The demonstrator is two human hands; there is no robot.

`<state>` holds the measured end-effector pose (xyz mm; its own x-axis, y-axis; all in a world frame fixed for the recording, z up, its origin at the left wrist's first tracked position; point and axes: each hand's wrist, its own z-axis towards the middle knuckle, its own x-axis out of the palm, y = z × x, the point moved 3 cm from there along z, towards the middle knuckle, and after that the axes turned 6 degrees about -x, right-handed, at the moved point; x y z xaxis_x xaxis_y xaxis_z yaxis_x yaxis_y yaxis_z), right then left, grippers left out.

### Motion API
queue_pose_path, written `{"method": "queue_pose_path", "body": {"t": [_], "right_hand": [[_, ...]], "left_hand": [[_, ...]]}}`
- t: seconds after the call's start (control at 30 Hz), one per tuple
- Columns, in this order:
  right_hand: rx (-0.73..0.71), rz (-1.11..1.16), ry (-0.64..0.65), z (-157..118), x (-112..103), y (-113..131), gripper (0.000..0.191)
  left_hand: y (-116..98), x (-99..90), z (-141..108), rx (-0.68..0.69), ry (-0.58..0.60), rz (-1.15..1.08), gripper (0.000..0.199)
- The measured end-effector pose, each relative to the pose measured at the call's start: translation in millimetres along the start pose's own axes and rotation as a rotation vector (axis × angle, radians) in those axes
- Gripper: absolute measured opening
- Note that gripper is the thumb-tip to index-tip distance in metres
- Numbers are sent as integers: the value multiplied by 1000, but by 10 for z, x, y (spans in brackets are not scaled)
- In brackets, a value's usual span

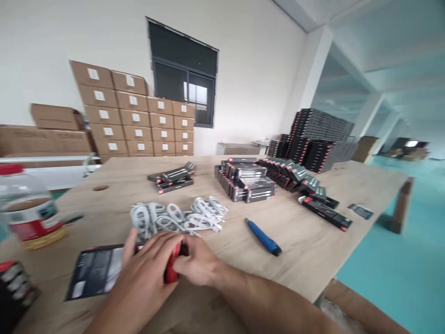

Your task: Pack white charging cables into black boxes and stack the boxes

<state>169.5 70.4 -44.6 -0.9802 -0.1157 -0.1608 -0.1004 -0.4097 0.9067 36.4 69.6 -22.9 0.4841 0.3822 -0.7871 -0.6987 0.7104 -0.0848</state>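
Near the front edge of the table, my left hand (148, 266) is wrapped around a narrow box (171, 265) with a red end. My right hand (200, 260) grips the same end from the other side, its thumb pressed in against it. Most of the box is hidden behind my left hand. Just beyond my hands lie several coiled white cables (174, 215). A flat, dark printed packet (93, 271) lies partly beneath my left hand.
A blue utility knife (263, 236) lies to the right. Further back are stacked black boxes (257, 178), a smaller pile (174, 176), and a slanting row (295, 171). A red-capped bottle (29, 213) stands at left. Cartons (135, 116) line the wall.
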Motion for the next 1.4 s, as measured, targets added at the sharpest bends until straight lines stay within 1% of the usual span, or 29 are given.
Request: {"method": "queue_pose_path", "body": {"t": [0.1,0.17,0.23,0.37,0.43,0.5,0.53,0.63,0.67,0.7,0.77,0.87,1.0,1.07,1.2,1.3,1.4], "right_hand": [[31,1,-74,39,-27,-27,14],[43,9,-92,52,-41,-50,13],[36,49,-97,52,-51,-62,14],[11,101,-120,34,-73,-59,11],[14,124,-91,19,-68,-50,7],[3,137,-78,-3,-66,-33,9],[-23,114,-91,-15,-73,-20,14],[-183,-76,-172,-61,-111,41,44],[-248,-158,-185,-77,-121,63,51],[-306,-228,-185,-92,-127,82,54],[-406,-335,-175,-113,-139,112,52],[-515,-478,-197,-126,-171,130,45],[-576,-624,-200,-112,-193,100,36],[-557,-635,-199,-105,-188,80,36],[-441,-547,-151,-100,-142,53,40],[-349,-434,-102,-101,-109,39,42],[-183,-243,-75,-95,-91,4,38]], "left_hand": [[65,91,28,1,-60,23,55],[93,124,34,24,-98,33,54],[112,131,27,35,-91,33,54],[124,72,0,4,-28,-21,59],[112,18,-8,-20,-23,-37,60],[94,-35,-11,-58,-24,-23,57],[85,-59,-12,-77,-28,-7,56],[62,-123,-19,-122,-58,57,55],[56,-140,-23,-135,-71,79,55],[51,-155,-26,-147,-82,96,55],[37,-173,-32,-167,-90,117,53],[7,-182,-33,-195,-84,135,51],[-21,-187,-19,-236,-71,165,53],[-27,-199,-7,-233,-89,168,52],[-21,-215,14,-230,-129,180,49],[-24,-198,19,-204,-126,198,50],[-23,-180,20,-183,-118,205,51]]}}
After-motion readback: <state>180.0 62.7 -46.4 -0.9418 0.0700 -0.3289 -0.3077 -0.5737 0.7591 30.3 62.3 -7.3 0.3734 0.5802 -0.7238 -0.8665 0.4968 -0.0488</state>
